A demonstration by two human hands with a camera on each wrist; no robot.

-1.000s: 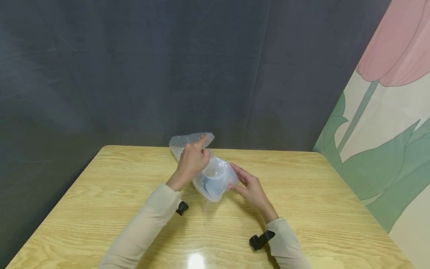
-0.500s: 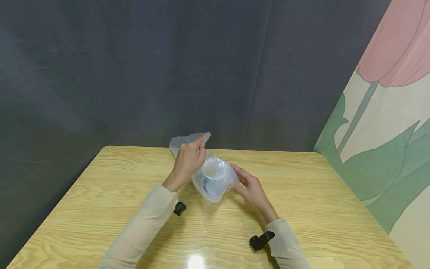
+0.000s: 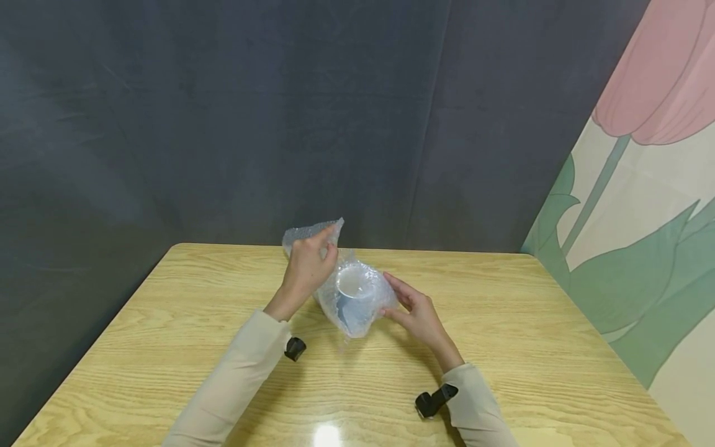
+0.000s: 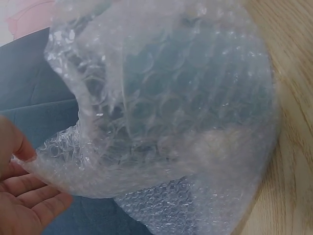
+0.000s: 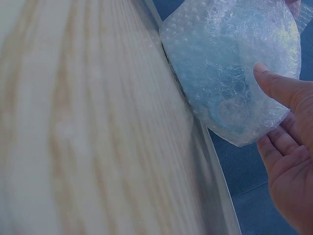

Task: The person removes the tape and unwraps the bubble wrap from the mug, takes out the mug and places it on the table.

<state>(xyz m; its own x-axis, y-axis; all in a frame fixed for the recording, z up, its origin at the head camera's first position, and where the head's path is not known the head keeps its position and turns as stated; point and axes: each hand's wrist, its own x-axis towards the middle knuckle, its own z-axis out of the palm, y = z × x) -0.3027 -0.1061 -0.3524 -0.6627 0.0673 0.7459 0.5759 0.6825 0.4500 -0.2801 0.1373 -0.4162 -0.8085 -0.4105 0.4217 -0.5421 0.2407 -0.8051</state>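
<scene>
Left fingers (image 4: 36,195) pinch bubble wrap (image 4: 146,169) | right fingers (image 5: 268,152) hold it | blue object (image 3: 353,307) veiled inside | curtain (image 3: 279,124) behind table (image 3: 184,335)

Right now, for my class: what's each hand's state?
Left hand: closed, pinching an edge of the bubble wrap.
Right hand: holding the wrapped blue object.

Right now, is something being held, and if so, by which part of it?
Bubble wrap around a pale-blue object: the left grip pinches its loose, free edge, and the right grip holds the wrapped right side.
</scene>
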